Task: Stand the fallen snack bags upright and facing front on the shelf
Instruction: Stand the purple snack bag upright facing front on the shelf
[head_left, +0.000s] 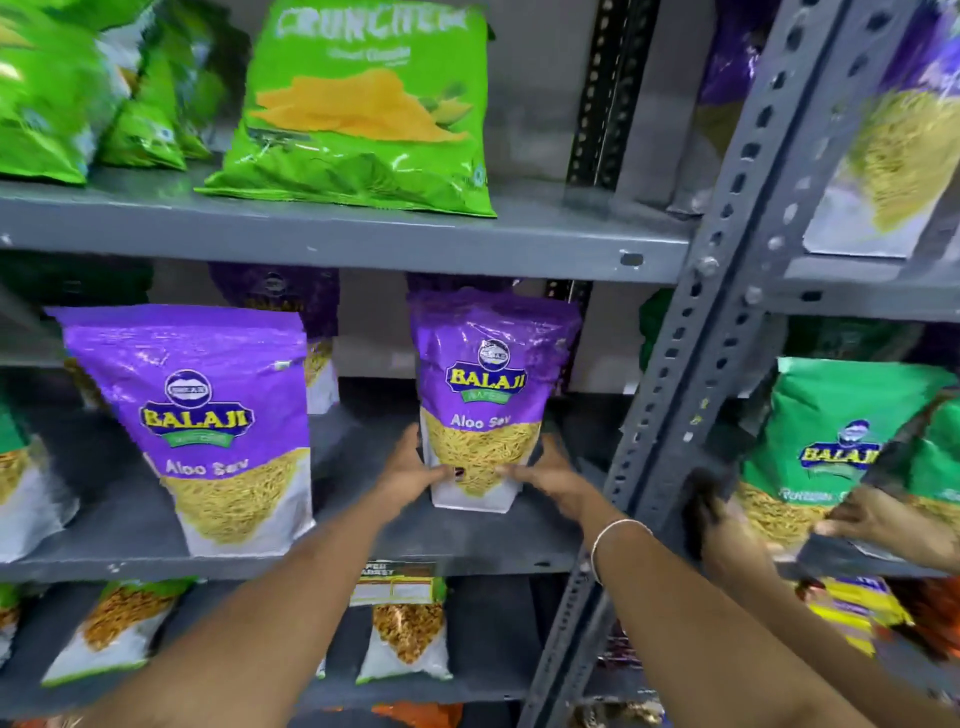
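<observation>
Snack bag (480, 395) in purple, printed "Balaji Aloo Sev", stands upright on the middle shelf (363, 545) with its front facing out, right of the shelf's centre. Both hands grip its lower part: the left hand (410, 473) presses the bag's left edge with the thumb laid across the front, and the right hand (550, 478) clasps the right edge, thumb also on the front (a thin bangle (615, 535) circles that wrist). A second purple Aloo Sev bag (208, 421) stands nearer the front edge to the left, upright and facing forward, well apart from the held one. More purple bags stand behind both, partly hidden. On the shelf above, a green Crunchex bag (363, 104) leans back, with other green bags (67, 88) to its left. A perforated grey upright (727, 322) divides this bay from the next, where another person's hands (878, 519) touch a green Balaji bag (831, 441). Smaller packets (408, 629) sit on the lowest shelf.
</observation>
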